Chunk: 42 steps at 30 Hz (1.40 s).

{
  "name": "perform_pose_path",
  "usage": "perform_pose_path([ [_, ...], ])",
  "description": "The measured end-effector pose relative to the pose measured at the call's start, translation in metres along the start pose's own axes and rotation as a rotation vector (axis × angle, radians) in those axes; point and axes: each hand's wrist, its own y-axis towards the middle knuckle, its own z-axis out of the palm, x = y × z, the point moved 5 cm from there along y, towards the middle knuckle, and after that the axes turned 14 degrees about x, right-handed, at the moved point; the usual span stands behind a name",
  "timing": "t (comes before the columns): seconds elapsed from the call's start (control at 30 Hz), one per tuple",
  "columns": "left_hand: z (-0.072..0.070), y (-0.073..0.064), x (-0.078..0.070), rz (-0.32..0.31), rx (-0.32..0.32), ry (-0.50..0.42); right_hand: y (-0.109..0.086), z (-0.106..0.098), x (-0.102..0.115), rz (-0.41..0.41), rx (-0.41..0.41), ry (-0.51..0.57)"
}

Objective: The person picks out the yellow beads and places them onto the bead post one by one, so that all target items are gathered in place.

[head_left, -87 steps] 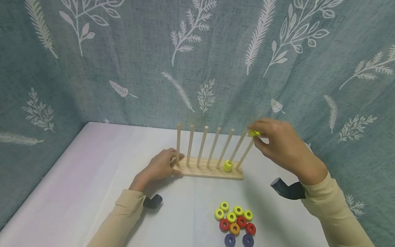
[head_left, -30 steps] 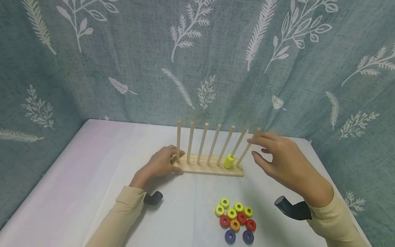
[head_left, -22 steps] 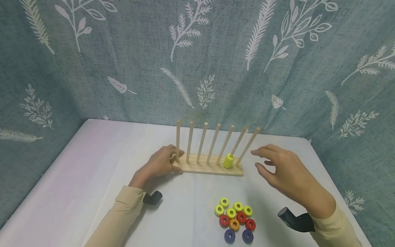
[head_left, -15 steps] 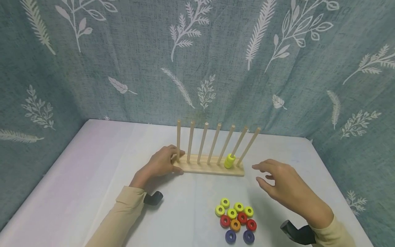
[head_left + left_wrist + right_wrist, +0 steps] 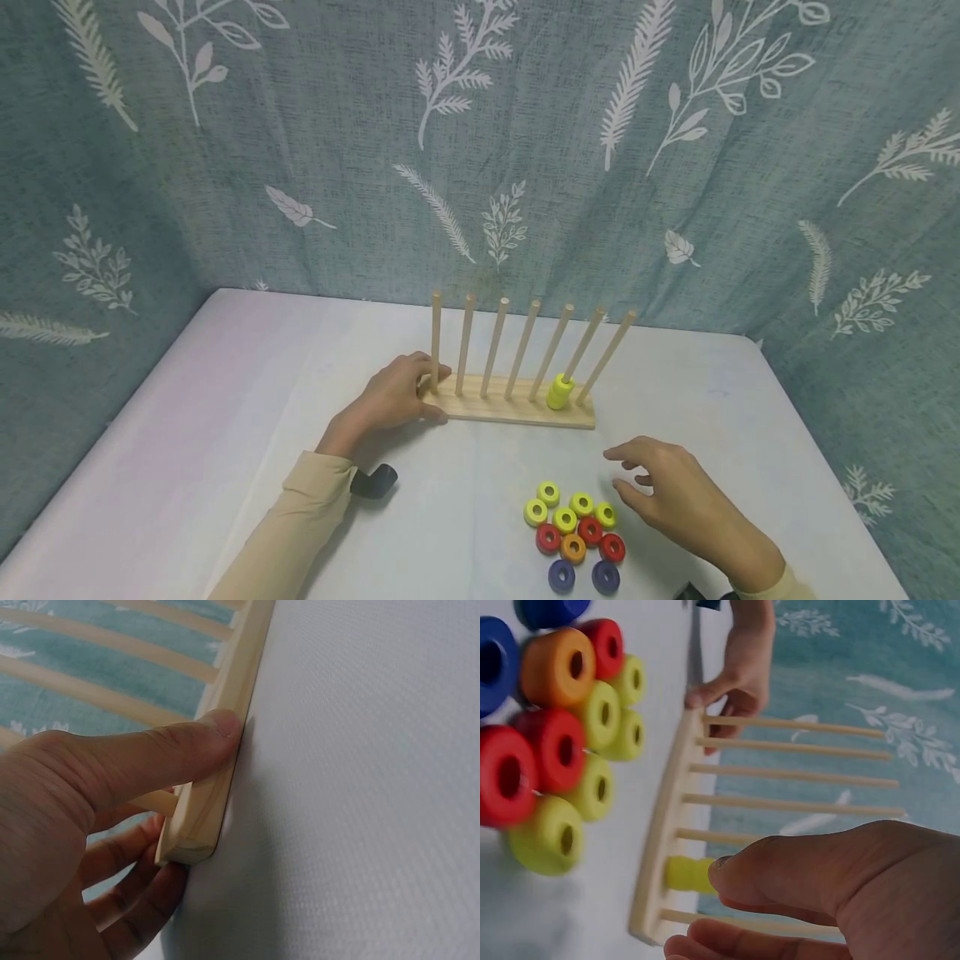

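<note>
My left hand (image 5: pixel 397 392) grips the left end of a wooden peg rack (image 5: pixel 495 408). In the left wrist view the thumb (image 5: pixel 180 750) presses on the base's long edge, with fingers behind and under its end. Two yellow rings (image 5: pixel 559 392) sit stacked on the second peg from the right; the other pegs are bare. My right hand (image 5: pixel 671 492), holding nothing, hovers just right of the loose rings with thumb and forefinger apart. Those rings are several yellow (image 5: pixel 565 521), three red (image 5: pixel 590 531), one orange (image 5: pixel 573 548) and two dark blue (image 5: pixel 561 576).
A white-covered table (image 5: pixel 247 400) lies under everything. Behind it and along both sides hangs a teal curtain (image 5: pixel 330 167) with white leaf prints. A dark wrist-camera mount (image 5: pixel 374 481) sticks out beside the left sleeve.
The right hand has let go of a yellow ring, which now rests on top of the first one. It has since come down toward the loose rings. The left hand keeps its place.
</note>
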Motion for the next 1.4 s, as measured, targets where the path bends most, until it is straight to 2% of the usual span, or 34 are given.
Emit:
perform_pose_path([
  [0.3, 0.000, -0.001, -0.001, -0.022, 0.004, 0.005, 0.007, 0.028, -0.007, 0.076, 0.099, 0.048],
  [0.5, 0.001, -0.001, -0.001, -0.028, 0.003, 0.004, 0.009, 0.037, -0.011, 0.076, 0.160, 0.066],
  [0.8, 0.000, -0.001, -0.002, -0.034, 0.004, 0.006, 0.010, 0.042, -0.010, 0.029, 0.178, 0.076],
  [1.03, 0.000, -0.002, -0.003, -0.045, 0.006, 0.000, 0.010, 0.043, -0.009, 0.030, 0.193, 0.099],
  [1.23, 0.001, -0.001, -0.002, -0.031, 0.004, 0.007, 0.011, 0.043, -0.007, -0.003, 0.215, 0.101],
  [1.4, 0.001, -0.001, 0.000, -0.025, 0.002, 0.006, 0.011, 0.043, -0.006, 0.005, 0.221, 0.090],
])
